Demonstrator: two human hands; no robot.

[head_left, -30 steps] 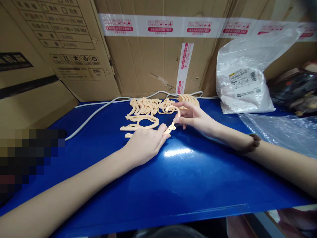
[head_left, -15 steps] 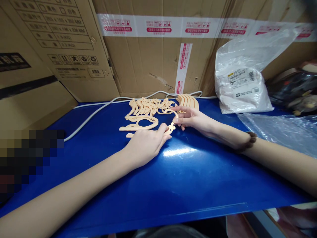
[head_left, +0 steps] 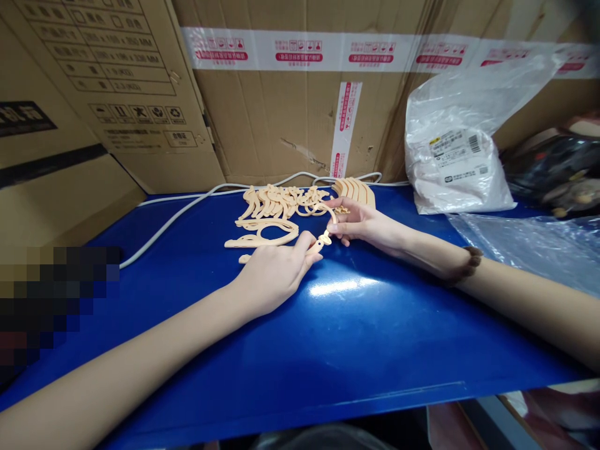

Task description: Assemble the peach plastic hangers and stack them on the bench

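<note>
My left hand [head_left: 276,272] pinches the arm of a beige plastic folding hanger [head_left: 324,239], its far end hidden behind my fingers. At the other side my right hand [head_left: 354,222] grips the hanger's curved hook [head_left: 334,215] between thumb and fingers. Hook and arm meet at a small joint piece between the two hands, just above the blue table. Beyond my left hand lie folded hangers [head_left: 281,239], one partly covered by the hand. Behind them is a pile of loose curved hanger arms [head_left: 269,203], with ring-like hooks [head_left: 312,199] beside it.
Several curved beige pieces [head_left: 357,189] stand in a neat row at the back. A white cable [head_left: 169,228] runs along the rear of the blue table [head_left: 356,350]. Cardboard boxes [head_left: 262,119] wall the back and left. A white plastic bag [head_left: 457,162] stands right, near clear film [head_left: 539,244].
The joint piece between my hands has turned slightly, and my left hand has shifted a little left. My right hand keeps its grip on the hook.
</note>
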